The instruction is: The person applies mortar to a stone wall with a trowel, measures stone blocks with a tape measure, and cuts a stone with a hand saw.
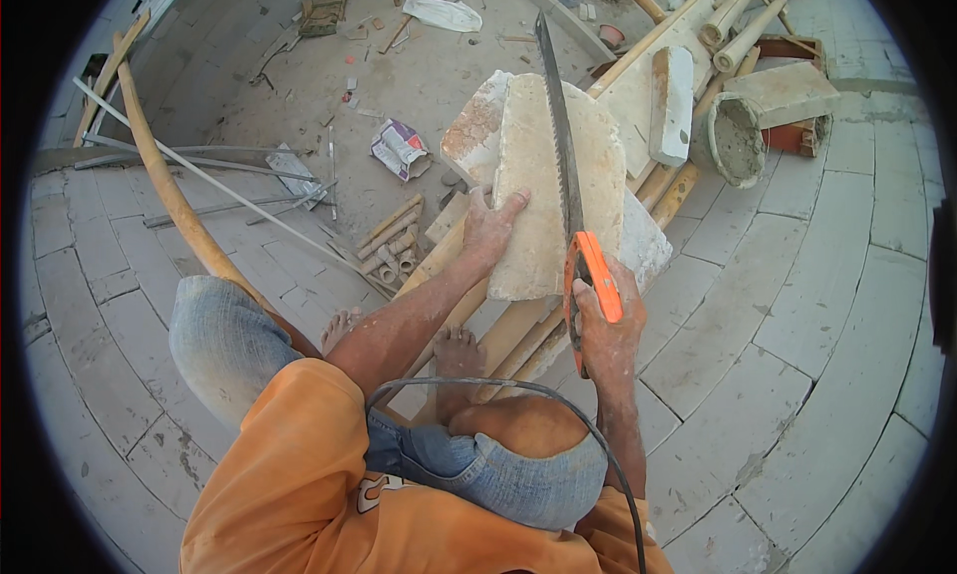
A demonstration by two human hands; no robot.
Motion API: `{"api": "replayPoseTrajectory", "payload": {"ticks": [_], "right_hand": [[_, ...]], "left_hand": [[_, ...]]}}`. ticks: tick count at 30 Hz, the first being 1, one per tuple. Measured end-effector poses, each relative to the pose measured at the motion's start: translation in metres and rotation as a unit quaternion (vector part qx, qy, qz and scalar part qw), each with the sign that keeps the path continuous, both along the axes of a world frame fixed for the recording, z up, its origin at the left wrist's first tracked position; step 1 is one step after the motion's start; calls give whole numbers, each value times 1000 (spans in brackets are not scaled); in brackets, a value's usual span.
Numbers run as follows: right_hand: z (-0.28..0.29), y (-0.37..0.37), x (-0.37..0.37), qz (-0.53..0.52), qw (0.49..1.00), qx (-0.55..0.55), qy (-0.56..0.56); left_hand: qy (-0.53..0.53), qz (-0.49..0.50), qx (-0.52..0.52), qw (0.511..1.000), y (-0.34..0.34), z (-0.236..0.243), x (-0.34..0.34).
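I grip an orange-handled hand saw (pixel 598 275) with my right hand (pixel 613 320). Its long toothed blade (pixel 558 125) points away from me over the right part of a cream, dusty block (pixel 528 215); whether the teeth touch it is unclear. My left hand (pixel 491 223) holds that block at its left edge, thumb on the top face. More rough white pieces (pixel 474 125) lie behind and under the block, on bamboo poles (pixel 528 345). A dark cable (pixel 498 384) loops across my lap, over my bent knees and above my bare feet.
Bamboo poles (pixel 743 35), a white block (pixel 670 105) and a mortar-crusted bucket (pixel 733 135) are at the upper right. Long poles and metal strips (pixel 199 165) lean at the left. A torn sack (pixel 399 150) lies among debris on the lower floor. Pale blocks (pixel 807 275) form the surface around me.
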State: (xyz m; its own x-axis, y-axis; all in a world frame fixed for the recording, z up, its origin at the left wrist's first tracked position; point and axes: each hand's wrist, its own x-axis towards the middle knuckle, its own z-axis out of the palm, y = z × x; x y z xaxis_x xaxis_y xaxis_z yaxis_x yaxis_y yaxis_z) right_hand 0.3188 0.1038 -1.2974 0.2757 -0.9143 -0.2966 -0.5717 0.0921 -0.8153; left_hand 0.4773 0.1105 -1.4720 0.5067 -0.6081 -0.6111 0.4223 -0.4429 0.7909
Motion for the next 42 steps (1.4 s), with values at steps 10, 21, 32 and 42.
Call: {"api": "replayPoseTrajectory", "payload": {"ticks": [10,21,32,42], "right_hand": [[5,-18,25,-6,999,29,23],[4,-24,34,1,998,45,49],[19,-29,45,-15,994,90,57],[12,12,3,1,998,7,67]], "left_hand": [[-38,-32,2,999,2,-1,2],[-12,-39,-20,999,2,3,0],[-32,-51,-22,998,0,-9,0],[-52,-66,-21,996,6,-15,3]]}}
